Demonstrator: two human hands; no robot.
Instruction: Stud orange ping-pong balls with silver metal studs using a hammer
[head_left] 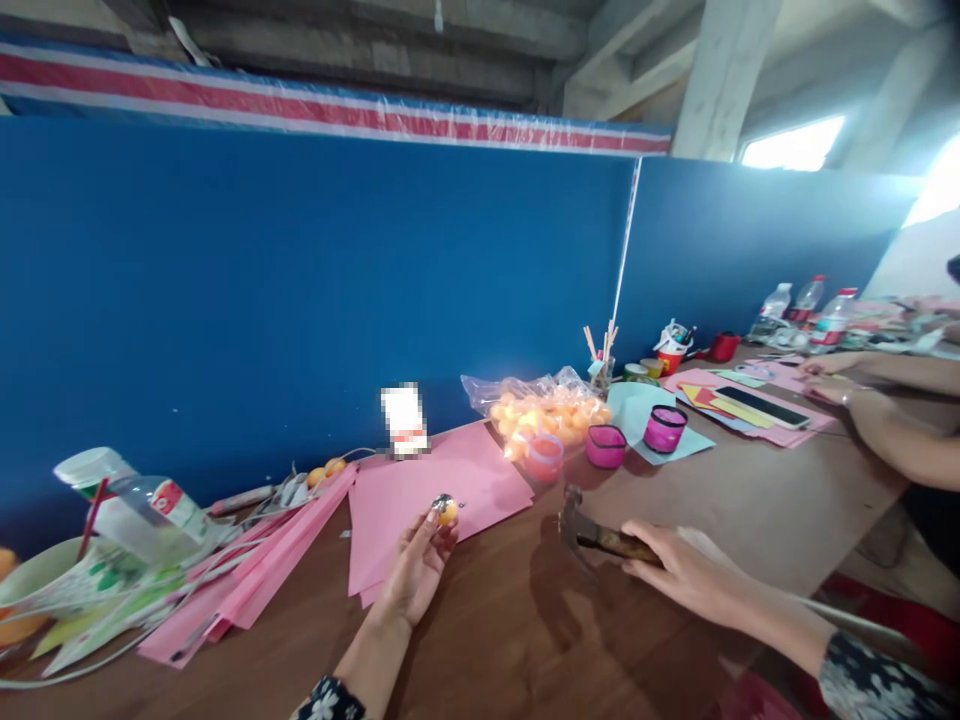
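Note:
Between its fingertips, my left hand [426, 572] pinches a small orange ball [448, 512] with something dark and shiny on its top. Pink paper sheets [465, 470] lie just behind and below that hand. My right hand [671, 565] is wrapped round the wooden handle of a claw hammer [619, 543], whose metal head points left over the brown table [510, 640]. A clear plastic bag of orange balls [551, 410] rests behind the sheets. Close by stand a pinkish round container [544, 458] and two magenta containers, one open [605, 447] and one with black edges [665, 430].
Plastic bottles, a bowl, cables and pink paper strips [255, 570] clutter the left side. A blue partition [315, 270] closes off the back. At right, a phone [761, 407] lies on coloured paper, and another person's hands [829, 380] rest at the table.

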